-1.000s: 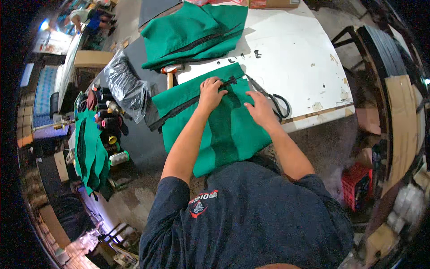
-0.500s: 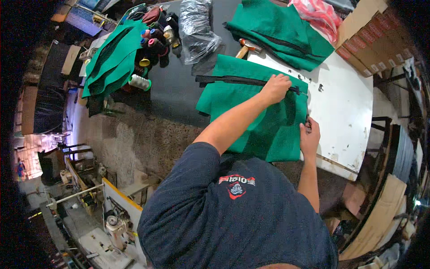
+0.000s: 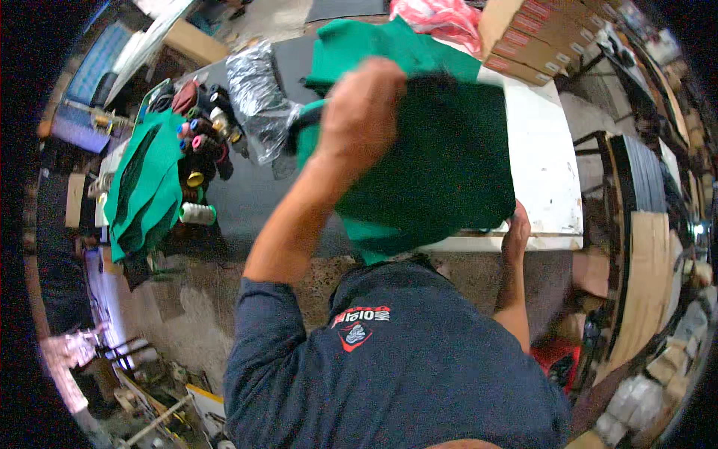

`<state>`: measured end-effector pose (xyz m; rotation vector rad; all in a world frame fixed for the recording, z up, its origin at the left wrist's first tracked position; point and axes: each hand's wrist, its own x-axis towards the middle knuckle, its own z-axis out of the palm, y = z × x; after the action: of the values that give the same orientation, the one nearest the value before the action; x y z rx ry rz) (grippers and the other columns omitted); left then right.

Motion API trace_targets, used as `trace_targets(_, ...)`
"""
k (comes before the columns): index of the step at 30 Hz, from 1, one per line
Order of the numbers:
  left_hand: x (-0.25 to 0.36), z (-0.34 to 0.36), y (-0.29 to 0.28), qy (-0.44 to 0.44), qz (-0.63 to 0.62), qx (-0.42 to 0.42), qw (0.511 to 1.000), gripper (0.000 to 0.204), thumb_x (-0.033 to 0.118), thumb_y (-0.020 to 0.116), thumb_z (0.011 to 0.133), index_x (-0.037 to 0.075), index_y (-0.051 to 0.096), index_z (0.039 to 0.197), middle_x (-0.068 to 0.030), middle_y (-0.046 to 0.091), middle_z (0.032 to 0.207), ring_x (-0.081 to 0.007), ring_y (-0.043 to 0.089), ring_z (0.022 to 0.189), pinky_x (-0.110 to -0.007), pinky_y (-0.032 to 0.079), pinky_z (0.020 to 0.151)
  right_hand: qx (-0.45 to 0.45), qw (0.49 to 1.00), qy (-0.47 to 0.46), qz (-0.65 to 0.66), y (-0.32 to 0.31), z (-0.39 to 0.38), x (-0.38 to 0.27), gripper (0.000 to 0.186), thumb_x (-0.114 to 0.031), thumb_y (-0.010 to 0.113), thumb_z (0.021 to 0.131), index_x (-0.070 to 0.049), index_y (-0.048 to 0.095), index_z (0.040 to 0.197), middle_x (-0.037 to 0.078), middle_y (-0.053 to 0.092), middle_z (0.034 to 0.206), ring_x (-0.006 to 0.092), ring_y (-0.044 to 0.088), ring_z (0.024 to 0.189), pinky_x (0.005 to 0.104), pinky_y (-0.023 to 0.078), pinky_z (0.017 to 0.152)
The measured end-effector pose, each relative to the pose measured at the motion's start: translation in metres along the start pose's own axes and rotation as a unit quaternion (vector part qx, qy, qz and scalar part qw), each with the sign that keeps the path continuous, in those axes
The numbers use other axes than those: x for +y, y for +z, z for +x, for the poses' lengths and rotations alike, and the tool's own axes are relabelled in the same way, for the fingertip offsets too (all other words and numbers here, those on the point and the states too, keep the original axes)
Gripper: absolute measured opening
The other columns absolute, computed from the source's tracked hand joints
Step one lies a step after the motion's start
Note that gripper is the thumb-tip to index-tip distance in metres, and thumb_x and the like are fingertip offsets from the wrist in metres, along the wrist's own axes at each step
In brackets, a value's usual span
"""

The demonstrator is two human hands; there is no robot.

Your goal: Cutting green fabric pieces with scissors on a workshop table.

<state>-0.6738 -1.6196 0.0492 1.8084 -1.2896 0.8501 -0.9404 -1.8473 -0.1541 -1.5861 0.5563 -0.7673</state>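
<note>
A green fabric piece [image 3: 441,165] is lifted off the table in front of me, its near face dark in shadow. My left hand [image 3: 363,112] is raised and smeared by motion, its fingers closed at the upper edge of this fabric. A black strip [image 3: 310,114] shows at the fabric's left side. Lower down, my right hand [image 3: 517,222] grips the right edge near the bottom corner, its fingertips partly behind the cloth. Just beyond lies a second green fabric stack [image 3: 344,52], partly covered by the raised piece.
Thread spools [image 3: 198,142] crowd the table's left side beside layered green cut pieces [image 3: 146,183]. A plastic-wrapped bundle [image 3: 258,97] lies to their right. Cardboard boxes [image 3: 535,41] and a pink plastic bag [image 3: 441,22] stand at the far right. The white tabletop [image 3: 550,165] ends near me.
My left hand has gone from lying on the fabric to lifting its upper edge, turning the piece up. My right hand stays at the right edge. The hammer is now hidden; the view has shifted.
</note>
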Motion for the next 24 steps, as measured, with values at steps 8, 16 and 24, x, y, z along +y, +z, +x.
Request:
trace_targets(8,-0.030,0.149,-0.012,0.005,0.276,-0.338,0.900,0.020,0.005,0.046,0.080,0.003,0.059,0.094,-0.0277,0.059,0.084,-0.0418,0.057,0.083,-0.043,0.045,0.070,0.037,0.996,0.078,0.023,0.014,-0.025,0.012,0.046,-0.041,0.039,0.097,-0.002,0.056,0.114,0.006,0.060,0.099,0.0133,0.055,0.086,0.0273,0.043,0.076)
trace_targets(16,-0.028,0.208,-0.024,0.008,-0.035,-0.127,0.991,0.014,0.004,0.048,0.078,0.001,0.060,0.085,-0.0191,0.061,0.077,-0.0328,0.060,0.075,-0.039,0.047,0.068,-0.002,0.993,0.099,0.064,0.032,-0.032,0.029,0.043,-0.037,0.042,0.097,-0.003,0.053,0.120,0.005,0.059,0.102,0.0120,0.054,0.087,0.0273,0.044,0.076)
trace_targets(24,-0.039,0.221,-0.055,-0.210,-0.362,0.025,0.908,0.021,0.009,0.053,0.086,-0.002,0.061,0.101,-0.0097,0.063,0.088,-0.0195,0.058,0.077,-0.031,0.047,0.071,-0.150,0.947,0.132,0.250,0.050,-0.023,0.009,0.048,-0.033,0.050,0.094,0.000,0.042,0.129,0.010,0.053,0.114,0.0199,0.056,0.097,0.0332,0.046,0.084)
